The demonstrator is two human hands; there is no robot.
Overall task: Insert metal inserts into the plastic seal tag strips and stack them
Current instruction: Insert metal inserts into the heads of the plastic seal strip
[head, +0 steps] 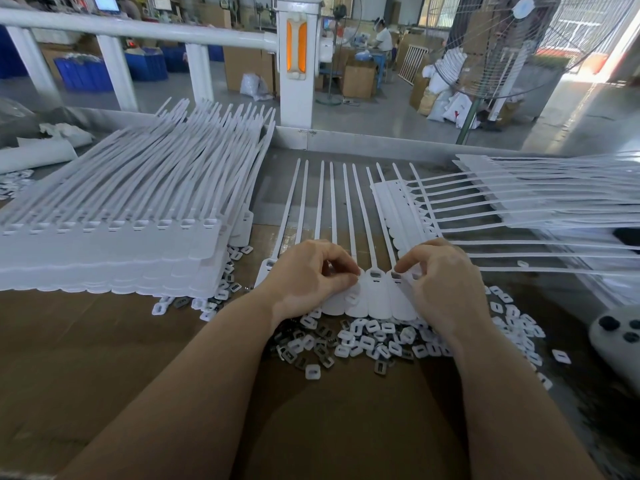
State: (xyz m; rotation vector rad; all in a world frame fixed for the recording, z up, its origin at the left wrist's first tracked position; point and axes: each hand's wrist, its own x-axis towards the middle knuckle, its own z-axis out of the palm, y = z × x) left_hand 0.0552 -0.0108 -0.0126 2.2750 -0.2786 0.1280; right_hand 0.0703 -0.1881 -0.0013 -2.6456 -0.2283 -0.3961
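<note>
One strip [377, 299] is pinched between the left hand [304, 275] and right hand [440, 282] — some slots filled; a finished stack [114, 251] lies left, unfilled strips [540, 202] right.

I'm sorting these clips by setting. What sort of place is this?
Most likely a factory assembly floor: a tall stack of white seal tag strips on the bench, a loose heap of small inserts, and cardboard boxes and blue crates on the floor behind.

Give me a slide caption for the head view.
Both hands, left and right, work on a seal tag strip above loose inserts, finished stack at left.
</note>
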